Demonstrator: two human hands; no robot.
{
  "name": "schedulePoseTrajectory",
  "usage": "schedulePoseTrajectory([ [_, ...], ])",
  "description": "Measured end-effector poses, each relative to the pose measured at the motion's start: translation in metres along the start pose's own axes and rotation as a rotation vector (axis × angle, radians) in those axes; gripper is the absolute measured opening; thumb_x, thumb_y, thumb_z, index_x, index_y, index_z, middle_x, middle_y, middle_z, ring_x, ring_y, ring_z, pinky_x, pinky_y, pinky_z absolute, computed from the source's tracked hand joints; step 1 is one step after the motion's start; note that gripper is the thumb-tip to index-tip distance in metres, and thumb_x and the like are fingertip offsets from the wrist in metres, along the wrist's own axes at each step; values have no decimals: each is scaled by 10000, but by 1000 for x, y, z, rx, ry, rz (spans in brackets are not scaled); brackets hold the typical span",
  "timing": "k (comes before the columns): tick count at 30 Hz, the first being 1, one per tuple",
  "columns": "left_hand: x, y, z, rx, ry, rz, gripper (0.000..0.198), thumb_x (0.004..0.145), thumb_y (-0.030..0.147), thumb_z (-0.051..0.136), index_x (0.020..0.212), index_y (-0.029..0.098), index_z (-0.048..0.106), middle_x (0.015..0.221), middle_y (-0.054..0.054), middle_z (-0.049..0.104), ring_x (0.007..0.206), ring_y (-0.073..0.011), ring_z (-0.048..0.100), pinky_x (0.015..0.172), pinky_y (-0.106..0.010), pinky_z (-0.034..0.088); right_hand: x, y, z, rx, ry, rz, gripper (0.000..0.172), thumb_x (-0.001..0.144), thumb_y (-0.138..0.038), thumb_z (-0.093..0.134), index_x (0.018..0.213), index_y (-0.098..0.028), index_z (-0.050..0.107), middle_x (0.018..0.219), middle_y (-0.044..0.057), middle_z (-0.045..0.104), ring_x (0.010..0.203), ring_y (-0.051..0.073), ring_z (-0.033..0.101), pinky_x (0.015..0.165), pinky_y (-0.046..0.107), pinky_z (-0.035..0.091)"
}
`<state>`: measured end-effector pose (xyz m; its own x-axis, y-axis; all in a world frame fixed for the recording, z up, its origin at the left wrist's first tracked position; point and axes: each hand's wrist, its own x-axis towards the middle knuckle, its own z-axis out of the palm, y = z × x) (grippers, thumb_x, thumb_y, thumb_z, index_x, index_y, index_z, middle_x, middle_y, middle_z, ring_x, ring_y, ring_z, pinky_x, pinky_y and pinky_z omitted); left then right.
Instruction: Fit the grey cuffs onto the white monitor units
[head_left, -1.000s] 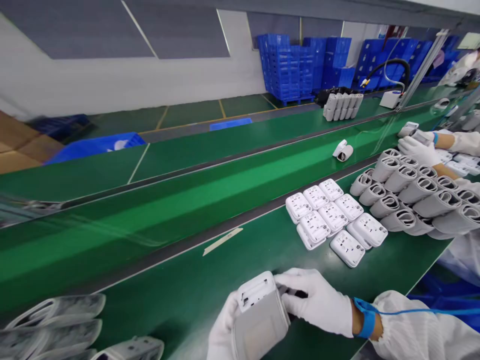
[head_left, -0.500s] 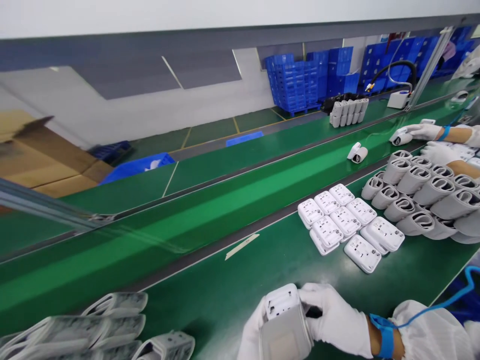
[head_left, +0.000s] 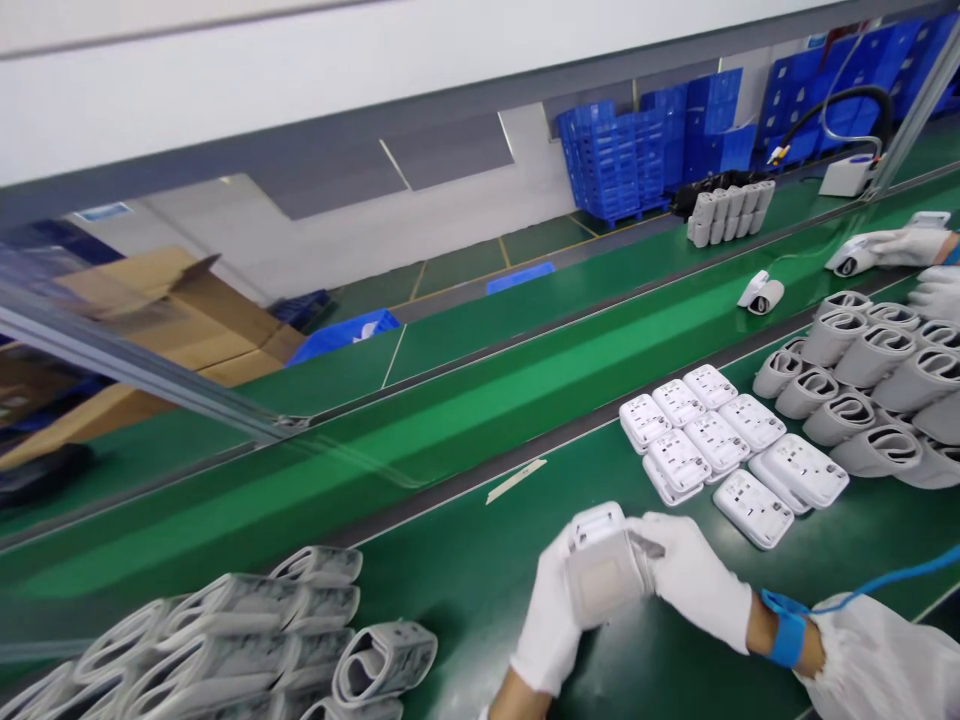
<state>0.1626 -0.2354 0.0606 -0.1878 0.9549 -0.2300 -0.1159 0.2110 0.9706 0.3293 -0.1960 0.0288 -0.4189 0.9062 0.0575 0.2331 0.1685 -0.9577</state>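
Note:
Both my gloved hands hold one white device with a grey cuff (head_left: 604,565) just above the green bench. My left hand (head_left: 551,615) grips its left side from below. My right hand (head_left: 694,580) closes on its right side, and a blue wrist strap (head_left: 784,625) circles that wrist. Several white device bodies (head_left: 720,440) lie in a group to the right of my hands. A pile of flat grey cuffs (head_left: 247,640) lies at the lower left.
A green conveyor belt (head_left: 450,420) runs across, carrying one rolled cuff unit (head_left: 759,293). Several rolled grey cuffs (head_left: 862,380) are stacked at right. A co-worker's gloved hand (head_left: 907,245) holds a unit at far right. Blue crates (head_left: 622,160) and cardboard boxes (head_left: 172,310) stand behind.
The view has swung left and up. My hands have lifted the device and turned it, so the grey cuff face shows. The co-worker's hand reached out onto the belt.

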Motion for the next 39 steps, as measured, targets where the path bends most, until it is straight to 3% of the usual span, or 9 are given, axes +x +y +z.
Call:
schedulePoseTrajectory([
  [3, 58, 24, 1, -72, 78, 114, 344, 667, 333, 916, 908, 115, 802, 982, -121, 797, 954, -300, 735, 992, -427, 580, 4, 0, -28, -103, 104, -5, 325, 983, -330, 539, 1129, -176, 786, 1128, 133, 766, 1067, 308, 722, 1004, 458, 572],
  [10, 216, 87, 20, -84, 266, 169, 356, 1033, 436, 581, 1152, 122, 698, 1071, -100, 744, 934, -217, 734, 854, -418, 625, -57, 27, -75, -875, 318, -25, 635, 856, -152, 600, 1491, -170, 592, 1582, 187, 505, 1459, 417, 476, 1187, 630, 436],
  [16, 248, 87, 5, 247, 342, 229, 293, 930, 218, 752, 1203, 123, 699, 1326, -123, 685, 1306, -306, 616, 1156, -580, 460, -57, 10, -79, -984, 195, 248, 707, 822, -147, 663, 1518, -206, 553, 1596, 221, 449, 1396, 435, 532, 1119, 588, 496],
  [20, 203, 63, -22, 387, 528, 332, 652, 876, 33, 680, 1508, 64, 523, 1586, -233, 494, 1542, -378, 379, 1305, -586, 204, -43, -14, -73, -945, 94, 309, 457, 825, -51, 560, 1254, -159, 671, 1330, 187, 617, 1162, 359, 644, 1007, 513, 538],
  [23, 120, 18, -25, 430, 557, 422, 551, 989, 170, 568, 1538, 172, 523, 1611, -121, 511, 1520, -287, 437, 1308, -446, 275, -41, -24, -63, -961, -50, 285, 401, 782, -30, 568, 1152, -155, 662, 1156, 163, 651, 1058, 365, 643, 926, 520, 528],
  [26, 16, -31, -11, 417, 332, 351, 487, 1003, 334, 588, 1486, 277, 581, 1535, -62, 605, 1388, -273, 593, 1225, -452, 430, -46, -27, -52, -982, -203, 219, 598, 618, -41, 699, 1200, -138, 608, 1177, 185, 631, 1048, 402, 630, 912, 538, 508],
  [30, -78, -61, 14, 273, 102, 128, 597, 976, 396, 630, 1544, 265, 501, 1596, -108, 536, 1484, -308, 499, 1274, -547, 362, -45, -29, -25, -705, -317, 160, 634, 536, -29, 661, 1133, -182, 515, 954, 83, 674, 811, 287, 664, 737, 394, 532],
  [35, -92, -43, 4, -370, 76, 177, 925, 828, 485, 806, 1600, 214, 374, 1668, -194, 411, 1483, -379, 491, 1218, -528, 451, -45, -36, 45, -134, -353, -35, 801, 688, -139, 622, 1450, -218, 389, 1272, 126, 672, 1082, 258, 722, 886, 365, 611],
  [39, -98, -15, -35, -395, 261, 260, 790, 871, 391, 753, 1566, 203, 427, 1564, -202, 543, 1357, -389, 613, 1101, -543, 554, -23, -51, 92, -304, -413, -448, 869, 808, -242, 638, 1607, -176, 303, 1518, 214, 504, 1434, 364, 512, 1157, 559, 482],
])
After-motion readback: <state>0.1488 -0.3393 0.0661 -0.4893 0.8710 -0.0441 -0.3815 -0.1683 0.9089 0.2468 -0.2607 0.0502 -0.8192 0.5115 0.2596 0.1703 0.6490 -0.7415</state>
